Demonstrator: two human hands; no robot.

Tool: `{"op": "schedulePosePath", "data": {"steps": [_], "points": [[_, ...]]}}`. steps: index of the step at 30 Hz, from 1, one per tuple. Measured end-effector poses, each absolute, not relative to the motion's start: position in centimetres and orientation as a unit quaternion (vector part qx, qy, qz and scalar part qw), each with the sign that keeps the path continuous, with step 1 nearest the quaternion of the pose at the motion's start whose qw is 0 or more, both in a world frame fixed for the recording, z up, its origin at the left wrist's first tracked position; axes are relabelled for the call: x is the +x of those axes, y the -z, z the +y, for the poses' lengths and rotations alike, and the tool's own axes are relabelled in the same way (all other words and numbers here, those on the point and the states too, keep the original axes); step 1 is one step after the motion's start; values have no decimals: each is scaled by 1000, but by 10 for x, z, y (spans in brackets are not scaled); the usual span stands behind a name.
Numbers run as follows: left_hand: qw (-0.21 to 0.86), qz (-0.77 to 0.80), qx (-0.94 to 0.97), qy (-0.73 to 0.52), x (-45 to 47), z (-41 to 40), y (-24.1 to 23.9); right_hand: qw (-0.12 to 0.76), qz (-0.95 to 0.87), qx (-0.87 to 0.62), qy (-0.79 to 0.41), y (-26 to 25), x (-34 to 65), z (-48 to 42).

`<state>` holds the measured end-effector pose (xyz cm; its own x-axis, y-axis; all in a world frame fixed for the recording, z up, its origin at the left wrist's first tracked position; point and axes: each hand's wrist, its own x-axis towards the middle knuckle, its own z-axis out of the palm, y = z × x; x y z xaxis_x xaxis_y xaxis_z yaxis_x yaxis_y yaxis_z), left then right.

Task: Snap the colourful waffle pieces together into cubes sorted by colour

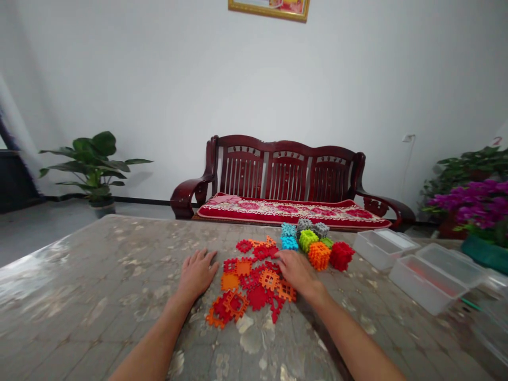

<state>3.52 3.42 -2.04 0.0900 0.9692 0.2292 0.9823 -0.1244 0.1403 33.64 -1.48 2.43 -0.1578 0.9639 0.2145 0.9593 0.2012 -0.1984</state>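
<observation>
White wall (159, 79) behind a glossy, dark-red wooden bench (288, 148).
Red-and-cream floral pad (293, 209) on its seat; gold-framed picture (273, 9) above; leafy green potted plant (93, 165) at left on grey floor (137, 209).

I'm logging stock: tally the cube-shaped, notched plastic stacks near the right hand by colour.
Blue notched plastic stacks: 2
Grey notched plastic stacks: 2
Green notched plastic stacks: 2, one partly hidden
Orange notched plastic stack: 1
Red notched plastic stack: 1
Total: 8

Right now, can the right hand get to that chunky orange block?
Probably yes. The right hand is close beside the chunky orange block, and nothing seems to stand between them. It would just have to leave the flat red pieces.
</observation>
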Motion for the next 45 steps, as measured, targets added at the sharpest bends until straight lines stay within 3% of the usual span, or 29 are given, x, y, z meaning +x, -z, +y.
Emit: {"op": "schedulePosePath", "data": {"steps": [5, 10, 24, 45], "points": [[15, -660, -738, 143, 36, 33, 18, 44, -743, -666, 36, -37, 314, 6], [4, -664, -734, 142, 37, 31, 14, 20, -737, -674, 41, -29, 306, 15], [8, -665, -732, 147, 38, 31, 16, 68, -743, -665, 24, -21, 320, 14], [4, -666, -731, 148, 37, 31, 15, 65, -734, -676, 12, -22, 313, 16]]}}
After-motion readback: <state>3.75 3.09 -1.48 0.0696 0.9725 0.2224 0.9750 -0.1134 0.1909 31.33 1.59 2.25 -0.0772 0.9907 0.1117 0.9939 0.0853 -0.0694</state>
